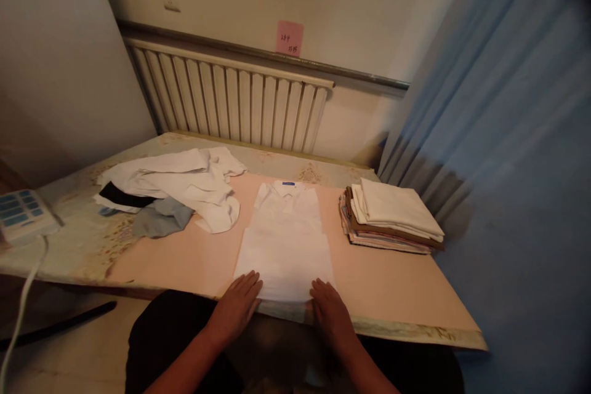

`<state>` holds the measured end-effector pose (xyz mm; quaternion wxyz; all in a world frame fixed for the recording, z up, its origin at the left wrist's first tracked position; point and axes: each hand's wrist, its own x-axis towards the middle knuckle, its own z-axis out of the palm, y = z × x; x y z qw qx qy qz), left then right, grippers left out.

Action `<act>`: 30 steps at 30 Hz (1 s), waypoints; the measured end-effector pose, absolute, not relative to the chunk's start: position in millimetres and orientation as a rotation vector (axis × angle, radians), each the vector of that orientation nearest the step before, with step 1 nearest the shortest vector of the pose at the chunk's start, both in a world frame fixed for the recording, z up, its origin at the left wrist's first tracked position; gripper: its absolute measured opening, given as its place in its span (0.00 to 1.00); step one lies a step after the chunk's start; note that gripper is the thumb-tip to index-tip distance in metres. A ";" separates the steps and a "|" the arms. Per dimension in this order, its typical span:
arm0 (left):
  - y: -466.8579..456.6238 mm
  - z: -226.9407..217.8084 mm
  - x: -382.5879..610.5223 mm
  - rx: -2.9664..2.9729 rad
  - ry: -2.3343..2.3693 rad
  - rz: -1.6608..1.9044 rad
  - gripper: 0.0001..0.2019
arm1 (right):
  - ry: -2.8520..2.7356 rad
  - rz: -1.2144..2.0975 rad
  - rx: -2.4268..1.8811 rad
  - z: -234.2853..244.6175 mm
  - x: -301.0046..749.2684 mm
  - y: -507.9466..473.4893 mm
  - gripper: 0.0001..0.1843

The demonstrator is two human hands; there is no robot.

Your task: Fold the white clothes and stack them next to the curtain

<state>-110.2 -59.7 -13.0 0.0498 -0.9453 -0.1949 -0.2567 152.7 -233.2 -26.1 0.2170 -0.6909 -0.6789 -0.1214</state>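
A white collared shirt (285, 252) lies front up on the pink cloth, its collar and blue label at the far end. Its sides are folded in, so it forms a narrow panel. My left hand (239, 303) rests at the shirt's near left corner, fingers stretched out flat on the fabric. At the near right corner my right hand (330, 306) lies likewise, fingers extended over the edge. Both thumbs point inward near the table's front edge; whether they reach under the hem I cannot tell.
A loose heap of white garments (170, 175) with a grey piece (162, 217) lies to the left. On the right stands a stack of folded clothes (392, 212) beside a blue curtain (517, 197). A corded white device (25, 215) sits far left; a radiator (231, 98) is behind.
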 end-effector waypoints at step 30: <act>-29.3 -25.5 -131.9 -3.053 -0.451 -0.915 0.24 | -1.897 -0.274 -1.770 -10.4 176.1 -238.4 0.17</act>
